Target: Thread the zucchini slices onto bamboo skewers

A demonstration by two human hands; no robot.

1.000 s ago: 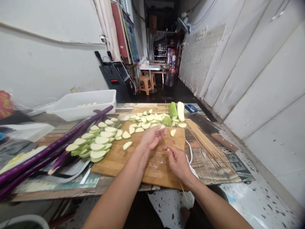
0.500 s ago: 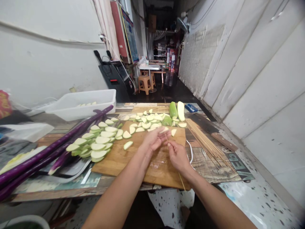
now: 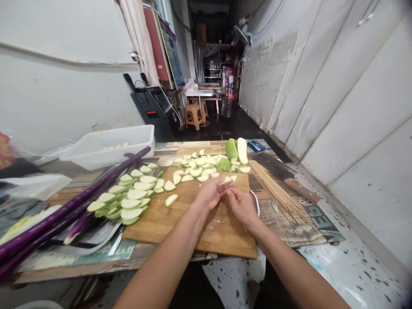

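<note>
Over the wooden cutting board [image 3: 189, 223], my left hand [image 3: 210, 193] holds a pale zucchini slice [image 3: 227, 180] at its fingertips. My right hand [image 3: 241, 207] is pinched on a thin bamboo skewer, now mostly hidden by the hand, its tip end close to the slice. Both hands nearly meet above the board. Beyond them lie loose half-moon zucchini slices [image 3: 195, 172]. A heap of stacked zucchini slices [image 3: 133, 195] sits at the board's left edge. One single slice [image 3: 171, 200] lies apart on the board.
Bamboo skewers [image 3: 273, 189] lie right of the board, beside a cleaver [image 3: 301, 190]. Zucchini pieces [image 3: 242, 151] and a small blue tray [image 3: 256, 146] are at the back. Long purple eggplants [image 3: 80, 192] stretch along the left, before a white plastic tub [image 3: 112, 146].
The left fingers and the slice have come closer to my right fingertips. The skewer's long lower end, visible below my right hand before, hardly shows now. The view has shifted slightly.
</note>
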